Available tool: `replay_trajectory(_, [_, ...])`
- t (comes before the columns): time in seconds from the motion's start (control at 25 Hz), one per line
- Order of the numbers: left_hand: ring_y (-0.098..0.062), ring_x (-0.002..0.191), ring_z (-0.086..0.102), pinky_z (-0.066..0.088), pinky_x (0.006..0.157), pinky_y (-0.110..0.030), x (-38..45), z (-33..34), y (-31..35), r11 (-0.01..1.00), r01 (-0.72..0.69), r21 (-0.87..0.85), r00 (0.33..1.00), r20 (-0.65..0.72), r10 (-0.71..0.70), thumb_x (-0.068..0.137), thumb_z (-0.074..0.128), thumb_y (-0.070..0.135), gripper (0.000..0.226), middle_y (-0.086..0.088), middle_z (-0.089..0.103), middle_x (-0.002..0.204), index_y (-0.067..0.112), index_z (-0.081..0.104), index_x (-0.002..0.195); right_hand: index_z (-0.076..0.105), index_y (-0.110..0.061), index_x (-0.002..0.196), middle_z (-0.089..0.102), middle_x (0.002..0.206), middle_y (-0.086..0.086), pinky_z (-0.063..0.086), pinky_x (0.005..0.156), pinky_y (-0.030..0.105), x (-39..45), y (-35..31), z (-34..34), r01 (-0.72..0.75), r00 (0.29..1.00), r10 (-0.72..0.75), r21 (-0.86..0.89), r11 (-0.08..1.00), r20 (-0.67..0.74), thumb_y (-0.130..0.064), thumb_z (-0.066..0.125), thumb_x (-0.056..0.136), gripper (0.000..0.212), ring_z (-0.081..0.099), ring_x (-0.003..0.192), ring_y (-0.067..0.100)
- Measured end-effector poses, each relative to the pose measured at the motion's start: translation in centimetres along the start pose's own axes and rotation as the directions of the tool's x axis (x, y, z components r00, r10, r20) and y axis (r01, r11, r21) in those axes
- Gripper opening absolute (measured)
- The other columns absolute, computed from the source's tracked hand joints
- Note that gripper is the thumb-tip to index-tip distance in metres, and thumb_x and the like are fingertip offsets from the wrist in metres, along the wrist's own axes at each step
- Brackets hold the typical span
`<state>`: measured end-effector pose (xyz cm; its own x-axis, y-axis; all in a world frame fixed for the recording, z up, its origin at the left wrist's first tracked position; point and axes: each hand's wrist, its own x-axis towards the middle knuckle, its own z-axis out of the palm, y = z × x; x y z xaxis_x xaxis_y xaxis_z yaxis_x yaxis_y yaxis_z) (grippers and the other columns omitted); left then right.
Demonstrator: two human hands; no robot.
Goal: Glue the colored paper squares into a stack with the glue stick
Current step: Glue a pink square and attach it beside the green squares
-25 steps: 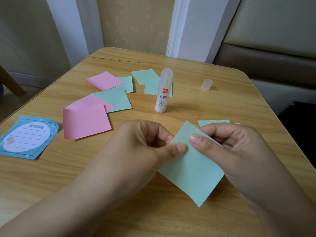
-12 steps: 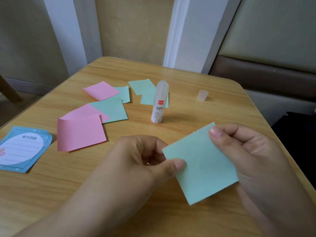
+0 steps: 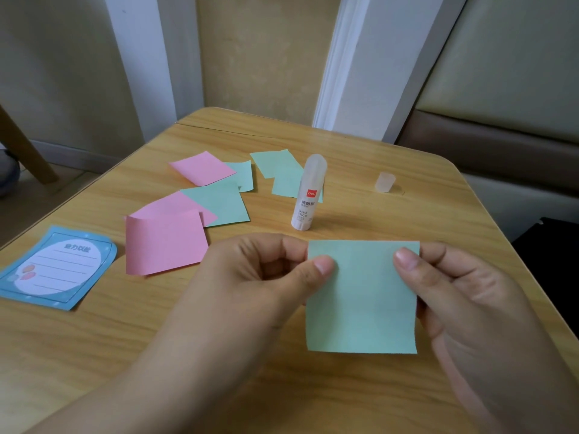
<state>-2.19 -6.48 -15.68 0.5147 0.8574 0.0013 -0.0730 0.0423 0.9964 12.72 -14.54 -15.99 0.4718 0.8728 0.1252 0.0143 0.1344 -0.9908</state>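
Observation:
A green paper square (image 3: 362, 302) hangs upright above the table's near side, its face toward me. My left hand (image 3: 266, 277) pinches its upper left corner and my right hand (image 3: 454, 296) pinches its upper right corner. Behind it the white glue stick (image 3: 308, 192) stands upright with its cap off. The clear cap (image 3: 385, 182) sits apart to the right. Several loose squares lie at the middle left: a large pink one (image 3: 164, 242) with a curled edge, another pink (image 3: 202, 168) farther back, and green ones (image 3: 219, 203) (image 3: 277, 164) among them.
A blue note card (image 3: 56, 267) with ruled lines lies near the wooden table's (image 3: 94, 339) left edge. A padded bench (image 3: 501, 145) runs along the right side. A wooden leg (image 3: 25, 151) stands on the floor at far left.
The green square has turned from a diamond tilt to level and upright. My right hand slid to its upper right corner, and both hands rose slightly as the view shifted down.

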Motion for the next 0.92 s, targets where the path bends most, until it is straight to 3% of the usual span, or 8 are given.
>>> replay_trajectory(0.28, [-0.016,0.075,0.072,0.052,0.090,-0.049,-0.1,0.0,0.2,0.999,0.036,-0.008,0.999,-0.035,-0.036,0.050,0.066,0.043,0.015,0.004,0.073,0.069,0.032,0.072,0.059,0.072,-0.016,0.078,0.075,0.076,0.006,0.052,0.071,0.020,-0.1,0.4,-0.1,0.022,0.999,-0.026,-0.135,0.991,-0.027,-0.059,0.074,0.057,0.048,0.068,0.071,0.012])
replay_trajectory(0.44, [-0.017,0.071,0.070,0.050,0.092,-0.051,0.1,0.1,-0.2,0.998,0.057,-0.022,0.998,-0.027,-0.058,0.055,0.085,0.035,0.016,0.001,0.072,0.067,0.026,0.072,0.060,0.069,-0.017,0.068,0.071,0.064,0.008,0.048,0.056,0.015,-0.1,0.2,0.1,0.013,0.994,-0.034,-0.193,0.981,-0.104,-0.048,0.072,0.060,0.032,0.060,0.057,0.010])
replay_trajectory(0.52, [-0.023,0.075,0.070,0.050,0.092,-0.052,0.2,0.0,-0.5,0.998,0.059,-0.005,0.998,-0.022,-0.059,0.062,0.082,0.039,0.017,-0.001,0.073,0.071,0.025,0.073,0.064,0.068,-0.018,0.067,0.068,0.060,0.007,0.045,0.051,0.013,-0.2,0.1,0.3,0.033,0.989,-0.067,-0.246,0.969,-0.131,-0.046,0.075,0.062,0.029,0.057,0.054,0.011])
replay_trajectory(0.6, [-0.022,0.077,0.069,0.051,0.090,-0.051,0.4,-0.2,-1.0,1.000,0.011,0.028,0.998,-0.055,-0.009,0.063,0.082,0.048,0.023,0.001,0.073,0.074,0.028,0.074,0.071,0.066,-0.019,0.068,0.060,0.052,0.004,0.041,0.048,0.013,-0.3,0.0,0.5,0.079,0.974,-0.140,-0.308,0.948,-0.180,-0.047,0.079,0.065,0.031,0.050,0.049,0.009])
replay_trajectory(0.72, [-0.005,0.081,0.065,0.056,0.077,-0.032,0.0,-0.2,-1.4,0.955,-0.148,0.258,0.972,-0.140,0.189,0.057,0.078,0.063,0.041,0.018,0.069,0.085,0.041,0.066,0.090,0.063,-0.025,0.075,0.061,0.059,-0.001,0.046,0.058,0.020,-0.7,0.3,0.9,0.185,0.904,-0.344,-0.492,0.851,-0.254,-0.052,0.073,0.070,0.028,0.052,0.048,0.009])
replay_trajectory(0.8, [-0.008,0.092,0.065,0.056,0.072,-0.034,-0.7,0.6,-1.2,0.891,-0.317,0.326,0.940,-0.021,0.342,0.066,0.068,0.057,0.036,0.019,0.068,0.095,0.040,0.065,0.097,0.064,-0.033,0.078,0.064,0.064,-0.010,0.048,0.060,0.026,-1.1,0.5,1.5,0.249,0.875,-0.423,-0.531,0.810,-0.235,-0.050,0.065,0.070,0.019,0.058,0.054,0.011])
replay_trajectory(0.88, [-0.013,0.096,0.068,0.058,0.075,-0.036,-1.1,1.4,-1.0,0.926,-0.344,0.157,0.938,0.093,0.333,0.068,0.067,0.048,0.037,0.011,0.071,0.100,0.036,0.068,0.103,0.067,-0.040,0.089,0.069,0.074,-0.015,0.048,0.061,0.019,-1.4,0.4,1.9,0.290,0.907,-0.398,-0.477,0.830,-0.141,-0.047,0.064,0.070,0.021,0.065,0.067,0.009])
replay_trajectory(0.92, [-0.012,0.093,0.069,0.058,0.076,-0.031,-0.9,1.4,-1.0,0.952,-0.299,0.070,0.950,0.113,0.291,0.066,0.069,0.046,0.037,0.009,0.073,0.097,0.035,0.069,0.101,0.068,-0.041,0.096,0.070,0.078,-0.017,0.047,0.063,0.013,-1.5,0.2,2.1,0.302,0.923,-0.377,-0.464,0.833,-0.076,-0.046,0.062,0.072,0.025,0.067,0.072,0.007])
